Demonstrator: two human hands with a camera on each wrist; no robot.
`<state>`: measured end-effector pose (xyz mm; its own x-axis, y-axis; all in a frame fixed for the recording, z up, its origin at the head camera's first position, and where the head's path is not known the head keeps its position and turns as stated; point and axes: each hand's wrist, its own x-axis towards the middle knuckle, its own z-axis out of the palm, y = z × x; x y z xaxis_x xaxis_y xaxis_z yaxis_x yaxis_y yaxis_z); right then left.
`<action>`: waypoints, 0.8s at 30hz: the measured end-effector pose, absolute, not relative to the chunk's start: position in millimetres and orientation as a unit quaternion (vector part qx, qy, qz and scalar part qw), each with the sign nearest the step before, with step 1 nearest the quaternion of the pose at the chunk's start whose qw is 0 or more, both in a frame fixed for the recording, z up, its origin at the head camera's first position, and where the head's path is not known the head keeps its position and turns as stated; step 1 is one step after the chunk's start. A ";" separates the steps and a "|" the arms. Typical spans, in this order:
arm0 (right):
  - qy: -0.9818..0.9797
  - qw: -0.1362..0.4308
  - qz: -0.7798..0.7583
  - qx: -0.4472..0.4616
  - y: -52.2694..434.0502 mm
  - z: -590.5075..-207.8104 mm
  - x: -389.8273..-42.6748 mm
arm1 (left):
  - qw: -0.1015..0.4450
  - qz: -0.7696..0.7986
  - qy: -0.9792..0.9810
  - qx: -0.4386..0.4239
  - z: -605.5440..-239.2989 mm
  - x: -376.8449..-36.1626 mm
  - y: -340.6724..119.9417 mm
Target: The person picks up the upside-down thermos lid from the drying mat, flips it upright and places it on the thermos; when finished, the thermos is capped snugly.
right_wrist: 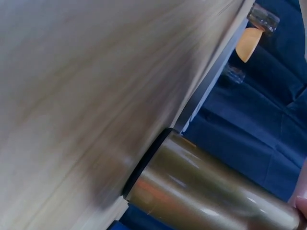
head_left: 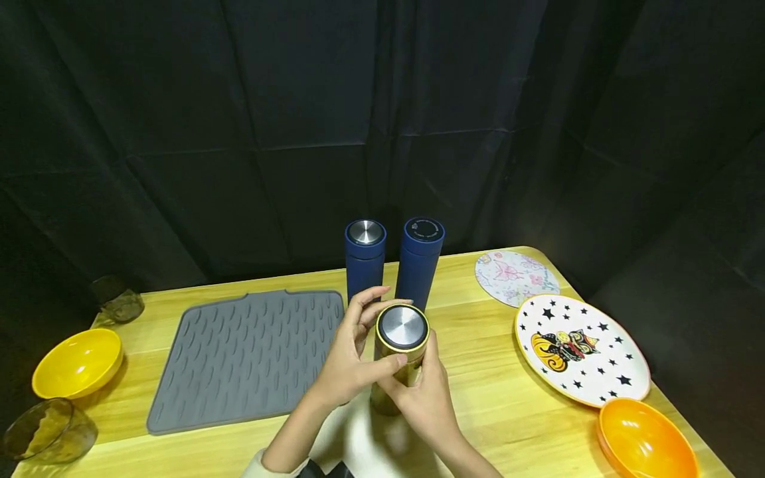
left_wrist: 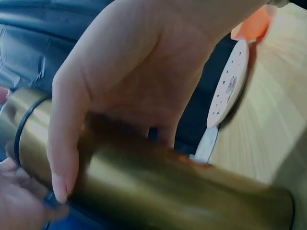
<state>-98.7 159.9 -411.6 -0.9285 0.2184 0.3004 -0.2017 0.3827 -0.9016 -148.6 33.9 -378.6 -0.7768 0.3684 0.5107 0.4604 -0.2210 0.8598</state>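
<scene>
Mid-grip now — gold flask (head_left: 399, 362) upright on the worktop (head_left: 490, 398), left hand (head_left: 349, 355) curled round its upper body, right hand (head_left: 427, 392) clasping lower down. Next, probably — steady base, twisting at the steel-topped lid (head_left: 403, 326).

Head view sharp, dark backdrop; wrist views motion-blurred.

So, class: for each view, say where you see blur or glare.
Head view: sharp, with glare on the gold flask's steel lid. Left wrist view: the left hand is soft and close, and the table smeared. Right wrist view: the table is streaked with motion blur.
</scene>
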 end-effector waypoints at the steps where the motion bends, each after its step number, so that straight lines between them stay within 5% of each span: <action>1: -0.808 0.189 0.558 -0.004 160.1 -411.7 -98.5 | 0.022 -0.709 -0.616 -0.343 -378.6 -148.6 33.3; 6: -0.812 0.193 0.551 0.003 160.4 -411.0 -98.1 | 0.075 -0.645 -0.695 -0.308 -378.6 -145.3 37.5; 12: -0.811 0.188 0.554 -0.007 160.1 -411.1 -97.4 | 0.030 -0.696 -0.634 -0.336 -379.8 -146.0 35.8; 17: -0.815 0.198 0.545 0.003 160.0 -412.2 -98.1 | 0.075 -0.644 -0.700 -0.301 -379.4 -144.5 35.8; 24: -0.808 0.193 0.557 -0.002 159.1 -412.4 -98.9 | 0.041 -0.685 -0.647 -0.334 -381.4 -145.8 33.9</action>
